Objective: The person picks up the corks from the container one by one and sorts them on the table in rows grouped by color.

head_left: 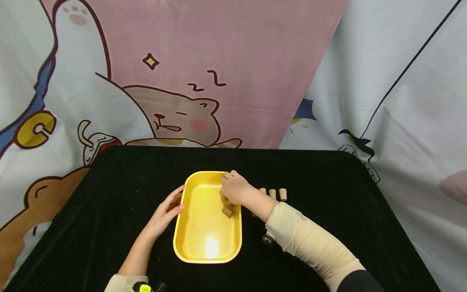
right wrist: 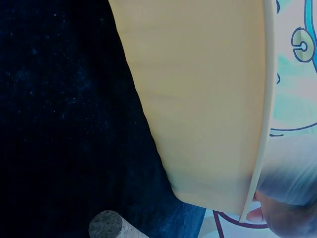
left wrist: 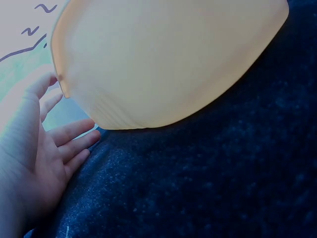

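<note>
A yellow plastic tray lies on the black cloth. At its left rim is my left hand, thumb at the edge; in the left wrist view the fingers are extended and spread, with tips against the outer wall. My right hand reaches over the tray's far right corner with bent fingers, right beside brown corks. One cork lies below it in the tray. The fingertips are hidden, so a cork in their grasp cannot be made out. In the right wrist view this hand is blurred beyond the rim.
Several corks stand on the cloth right of the tray, among them one cork at the row's end; my right forearm partly hides others. The black-covered table meets a printed cartoon curtain behind.
</note>
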{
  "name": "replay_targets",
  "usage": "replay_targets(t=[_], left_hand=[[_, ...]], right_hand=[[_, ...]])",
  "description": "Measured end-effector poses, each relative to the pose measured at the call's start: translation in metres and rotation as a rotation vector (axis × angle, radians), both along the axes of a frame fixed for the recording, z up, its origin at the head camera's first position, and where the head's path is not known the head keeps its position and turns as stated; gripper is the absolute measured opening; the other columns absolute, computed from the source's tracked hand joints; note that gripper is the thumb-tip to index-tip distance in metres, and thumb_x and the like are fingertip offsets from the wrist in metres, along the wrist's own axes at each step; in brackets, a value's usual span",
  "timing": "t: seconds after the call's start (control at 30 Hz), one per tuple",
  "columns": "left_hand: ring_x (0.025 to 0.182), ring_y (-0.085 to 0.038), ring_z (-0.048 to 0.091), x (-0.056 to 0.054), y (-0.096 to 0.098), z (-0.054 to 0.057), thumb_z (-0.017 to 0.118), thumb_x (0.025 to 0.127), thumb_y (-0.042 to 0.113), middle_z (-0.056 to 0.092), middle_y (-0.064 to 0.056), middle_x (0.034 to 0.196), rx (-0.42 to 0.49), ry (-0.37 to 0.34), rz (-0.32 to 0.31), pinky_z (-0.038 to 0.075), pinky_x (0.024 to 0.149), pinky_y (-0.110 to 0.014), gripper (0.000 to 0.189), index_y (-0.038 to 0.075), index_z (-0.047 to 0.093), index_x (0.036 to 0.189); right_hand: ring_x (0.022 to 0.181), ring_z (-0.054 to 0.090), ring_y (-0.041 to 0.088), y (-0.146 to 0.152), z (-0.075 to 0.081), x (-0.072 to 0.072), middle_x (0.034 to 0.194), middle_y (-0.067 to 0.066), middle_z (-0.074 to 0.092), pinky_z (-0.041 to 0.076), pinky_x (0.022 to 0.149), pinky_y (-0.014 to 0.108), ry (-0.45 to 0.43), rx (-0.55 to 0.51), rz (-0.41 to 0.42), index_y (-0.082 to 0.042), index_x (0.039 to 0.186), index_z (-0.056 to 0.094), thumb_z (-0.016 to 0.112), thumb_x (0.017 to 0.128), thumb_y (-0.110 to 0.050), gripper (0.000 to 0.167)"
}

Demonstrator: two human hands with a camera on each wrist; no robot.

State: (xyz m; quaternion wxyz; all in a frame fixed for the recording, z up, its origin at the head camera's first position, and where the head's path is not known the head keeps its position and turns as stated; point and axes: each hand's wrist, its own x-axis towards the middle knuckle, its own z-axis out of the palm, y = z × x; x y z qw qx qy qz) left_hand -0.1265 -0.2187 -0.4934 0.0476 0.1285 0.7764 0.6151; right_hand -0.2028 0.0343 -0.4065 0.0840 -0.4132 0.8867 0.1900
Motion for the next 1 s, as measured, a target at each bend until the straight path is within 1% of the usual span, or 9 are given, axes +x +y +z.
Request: replay_targets(t=[0.23, 0.43, 0.5, 0.63, 0.83, 1.0], left_hand=[[0.122, -0.037, 0.048, 0.0, 0.001, 0.0, 0.052, 0.099, 0.019, 0.04, -0.021, 0.144, 0.003, 0.003, -0.001, 0.043, 0.095, -0.05, 0.054, 0.017, 0.032, 0.149], [0.122, -0.037, 0.049, 0.0, 0.0, 0.0, 0.052, 0.099, 0.017, 0.041, -0.021, 0.144, 0.008, 0.011, -0.009, 0.044, 0.095, -0.048, 0.054, 0.016, 0.032, 0.149], [0.121, -0.037, 0.049, 0.0, 0.0, -0.001, 0.052, 0.099, 0.017, 0.041, -0.021, 0.144, 0.007, 0.013, -0.008, 0.045, 0.094, -0.046, 0.055, 0.016, 0.032, 0.15], [0.121, -0.035, 0.05, 0.001, -0.001, -0.001, 0.053, 0.099, 0.017, 0.041, -0.02, 0.144, 0.002, 0.01, -0.004, 0.045, 0.094, -0.043, 0.055, 0.017, 0.031, 0.15], [0.12, -0.036, 0.05, 0.001, -0.001, 0.0, 0.053, 0.099, 0.018, 0.041, -0.02, 0.144, 0.001, 0.006, -0.002, 0.045, 0.094, -0.045, 0.055, 0.017, 0.031, 0.15], [0.121, -0.035, 0.05, 0.001, 0.0, 0.0, 0.053, 0.099, 0.02, 0.041, -0.019, 0.144, 0.002, -0.005, 0.0, 0.044, 0.095, -0.047, 0.055, 0.018, 0.031, 0.15]], right_hand=[[0.101, 0.038, 0.019, 0.003, 0.0, -0.001, 0.103, -0.002, 0.055, 0.028, 0.082, 0.032, -0.01, -0.027, 0.009, -0.034, 0.077, 0.067, 0.068, 0.082, -0.049, 0.016], [0.097, 0.039, 0.02, 0.007, 0.0, 0.0, 0.096, -0.002, 0.052, 0.028, 0.08, 0.032, 0.018, -0.084, 0.052, -0.031, 0.082, 0.067, 0.065, 0.086, -0.048, 0.017], [0.095, 0.039, 0.019, 0.01, 0.0, 0.0, 0.093, -0.002, 0.05, 0.028, 0.079, 0.032, 0.027, -0.125, 0.069, -0.03, 0.084, 0.067, 0.064, 0.086, -0.048, 0.018], [0.091, 0.039, 0.018, 0.015, -0.003, 0.0, 0.09, -0.003, 0.047, 0.029, 0.077, 0.031, 0.017, -0.246, 0.077, -0.027, 0.085, 0.068, 0.065, 0.087, -0.046, 0.019], [0.095, 0.039, 0.018, 0.021, -0.01, 0.0, 0.098, -0.002, 0.05, 0.029, 0.078, 0.031, -0.022, -0.416, 0.034, -0.024, 0.086, 0.067, 0.065, 0.087, -0.045, 0.021], [0.099, 0.04, 0.019, 0.025, -0.009, 0.004, 0.103, -0.002, 0.051, 0.03, 0.08, 0.033, -0.023, -0.533, -0.009, -0.024, 0.086, 0.067, 0.065, 0.088, -0.044, 0.021]])
